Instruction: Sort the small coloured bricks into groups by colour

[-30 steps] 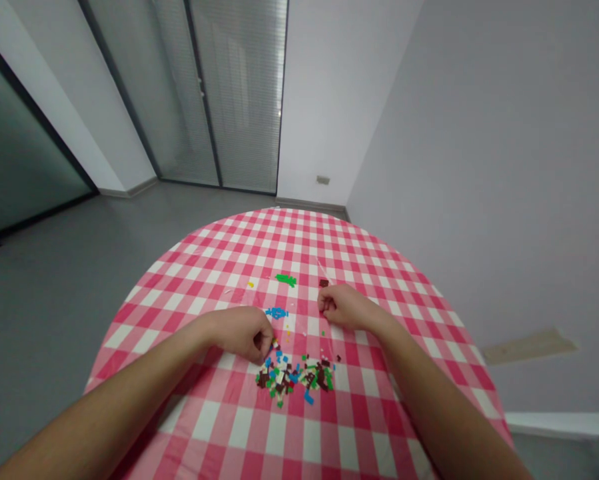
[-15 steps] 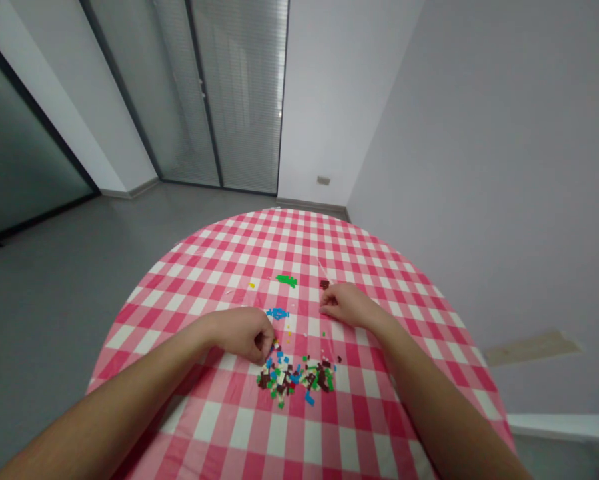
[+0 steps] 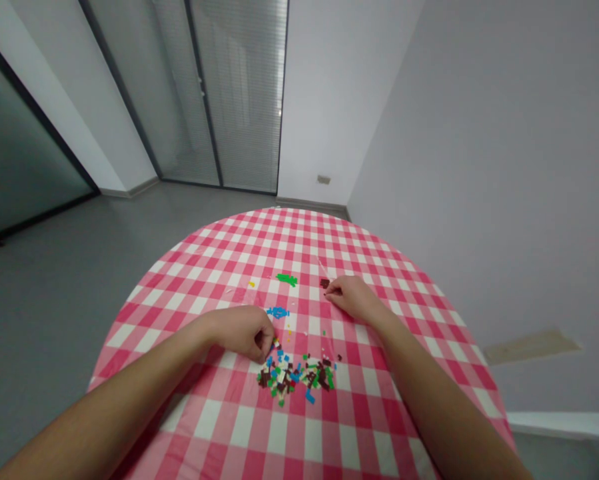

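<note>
My right hand is over the far middle of the table, fingers pinched on a small brown building brick. Just beyond its fingertips lies a small cluster of brown bricks. My left hand rests curled and closed at the left edge of a mixed pile of small bricks in blue, white, green, brown and red. Whether anything is inside its fingers is hidden. Blue bricks sit together just past the left hand, and green bricks form a group farther back.
A pink-and-white checked cloth covers the round table. Yellow bricks lie left of the green group, and a few loose small pieces are scattered between the pile and the groups. A wall stands to the right, glass doors beyond.
My right hand has moved slightly away from me and to the right, beside the brown cluster, and a small brown brick now shows at its fingertips. The left hand stays almost still.
</note>
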The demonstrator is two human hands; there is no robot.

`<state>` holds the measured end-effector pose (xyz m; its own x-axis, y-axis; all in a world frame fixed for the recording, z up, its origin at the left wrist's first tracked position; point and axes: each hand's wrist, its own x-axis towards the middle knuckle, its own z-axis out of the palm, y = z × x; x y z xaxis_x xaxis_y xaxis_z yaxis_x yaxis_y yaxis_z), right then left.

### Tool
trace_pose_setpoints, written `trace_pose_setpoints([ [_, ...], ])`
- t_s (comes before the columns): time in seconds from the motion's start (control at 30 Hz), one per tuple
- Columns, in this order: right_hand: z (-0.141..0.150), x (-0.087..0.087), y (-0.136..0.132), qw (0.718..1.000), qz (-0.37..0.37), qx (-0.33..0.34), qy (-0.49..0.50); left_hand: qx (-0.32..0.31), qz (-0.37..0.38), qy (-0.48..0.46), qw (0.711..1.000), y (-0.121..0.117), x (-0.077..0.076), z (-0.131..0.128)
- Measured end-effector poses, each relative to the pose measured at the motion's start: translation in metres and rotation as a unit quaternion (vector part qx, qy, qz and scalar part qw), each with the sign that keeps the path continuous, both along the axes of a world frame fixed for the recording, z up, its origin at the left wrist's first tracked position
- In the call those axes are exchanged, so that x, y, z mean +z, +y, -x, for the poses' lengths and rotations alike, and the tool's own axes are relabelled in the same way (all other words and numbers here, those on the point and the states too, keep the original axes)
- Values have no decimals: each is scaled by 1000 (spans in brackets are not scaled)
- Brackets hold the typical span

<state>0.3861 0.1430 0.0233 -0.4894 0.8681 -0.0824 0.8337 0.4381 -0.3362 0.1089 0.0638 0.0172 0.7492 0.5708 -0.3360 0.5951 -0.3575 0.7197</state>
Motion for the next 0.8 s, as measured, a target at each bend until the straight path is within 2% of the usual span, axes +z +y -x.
trace_pose_setpoints([
  [0.5, 2, -5, 1, 1000, -20, -14, 10, -8, -9, -3, 1000, 0, 0, 1],
  [0.8, 7, -12, -1, 995, -86, -33, -36, -6, -9, -5, 1000, 0, -1, 0],
])
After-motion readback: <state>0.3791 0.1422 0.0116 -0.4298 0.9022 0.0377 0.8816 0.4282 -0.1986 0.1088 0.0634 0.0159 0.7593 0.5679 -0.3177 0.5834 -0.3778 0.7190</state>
